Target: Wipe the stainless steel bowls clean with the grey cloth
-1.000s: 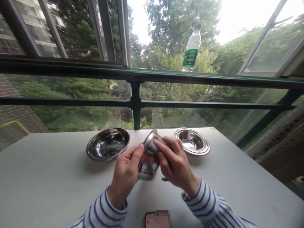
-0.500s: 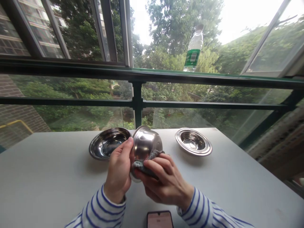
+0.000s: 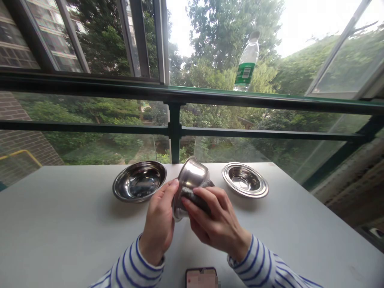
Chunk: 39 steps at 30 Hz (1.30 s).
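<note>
A shiny steel bowl (image 3: 195, 173) is held tilted on its side above the table, its rim toward the left and its outer wall toward the right. My left hand (image 3: 160, 218) grips that rim, thumb on the near side. In my right hand (image 3: 217, 220) is a bunched dark grey cloth (image 3: 199, 200), pressed against the outside of the bowl. The fingers of that hand are curled over the cloth and hide part of the bowl. Inside the bowl cannot be seen.
On the white table (image 3: 75, 224) sit a wide steel basin (image 3: 139, 182) at left and a wide-rimmed steel bowl (image 3: 245, 180) at right. A phone (image 3: 201, 278) lies at the near edge. Beyond the table runs a dark railing (image 3: 204, 96) with a plastic bottle (image 3: 246, 64) standing on it.
Both hands have shifted slightly right with the bowl. The cloth has moved a little up and right with my right hand, still against the bowl's outside.
</note>
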{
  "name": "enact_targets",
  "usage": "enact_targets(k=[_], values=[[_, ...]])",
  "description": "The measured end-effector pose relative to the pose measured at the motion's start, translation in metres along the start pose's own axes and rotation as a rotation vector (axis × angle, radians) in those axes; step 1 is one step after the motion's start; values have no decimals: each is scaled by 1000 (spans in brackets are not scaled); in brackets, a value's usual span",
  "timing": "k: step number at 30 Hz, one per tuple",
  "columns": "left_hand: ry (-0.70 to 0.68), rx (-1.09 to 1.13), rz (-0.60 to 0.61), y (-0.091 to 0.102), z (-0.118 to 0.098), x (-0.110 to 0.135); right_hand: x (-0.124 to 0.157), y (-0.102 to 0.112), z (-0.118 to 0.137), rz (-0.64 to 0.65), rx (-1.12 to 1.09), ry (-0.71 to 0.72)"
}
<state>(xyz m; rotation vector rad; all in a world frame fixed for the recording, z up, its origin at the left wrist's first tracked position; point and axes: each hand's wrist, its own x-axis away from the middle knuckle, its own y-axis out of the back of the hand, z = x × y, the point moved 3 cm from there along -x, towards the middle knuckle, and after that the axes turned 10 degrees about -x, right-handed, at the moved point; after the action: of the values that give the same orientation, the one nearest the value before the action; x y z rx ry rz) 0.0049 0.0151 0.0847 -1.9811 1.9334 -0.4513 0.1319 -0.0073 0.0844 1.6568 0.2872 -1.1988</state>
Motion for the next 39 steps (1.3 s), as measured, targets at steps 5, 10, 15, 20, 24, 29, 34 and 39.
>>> enact_targets(k=[5, 10, 15, 20, 24, 29, 34, 39], values=[[-11, -66, 26, 1, -4, -1, 2, -3, 5, -5, -8, 69], [32, -125, 71, 3, 1, -2, 2, 2, -4, -32, -29, -41], [77, -156, 66, 5, 3, -2, -1, 12, -30, -151, -101, -371], [38, -162, 2, 8, 4, -2, -2, 9, -15, -125, -64, -295], [0, -209, 21, 10, 4, -4, -2, 2, 4, -48, -19, -75], [16, -370, 26, 9, 4, -2, -2, 10, -32, -137, -126, -442], [8, -412, 10, 11, 8, -1, -5, 12, -30, -55, -157, -437], [-47, -389, 33, 14, 10, -2, -9, 10, -4, 27, -91, -177]])
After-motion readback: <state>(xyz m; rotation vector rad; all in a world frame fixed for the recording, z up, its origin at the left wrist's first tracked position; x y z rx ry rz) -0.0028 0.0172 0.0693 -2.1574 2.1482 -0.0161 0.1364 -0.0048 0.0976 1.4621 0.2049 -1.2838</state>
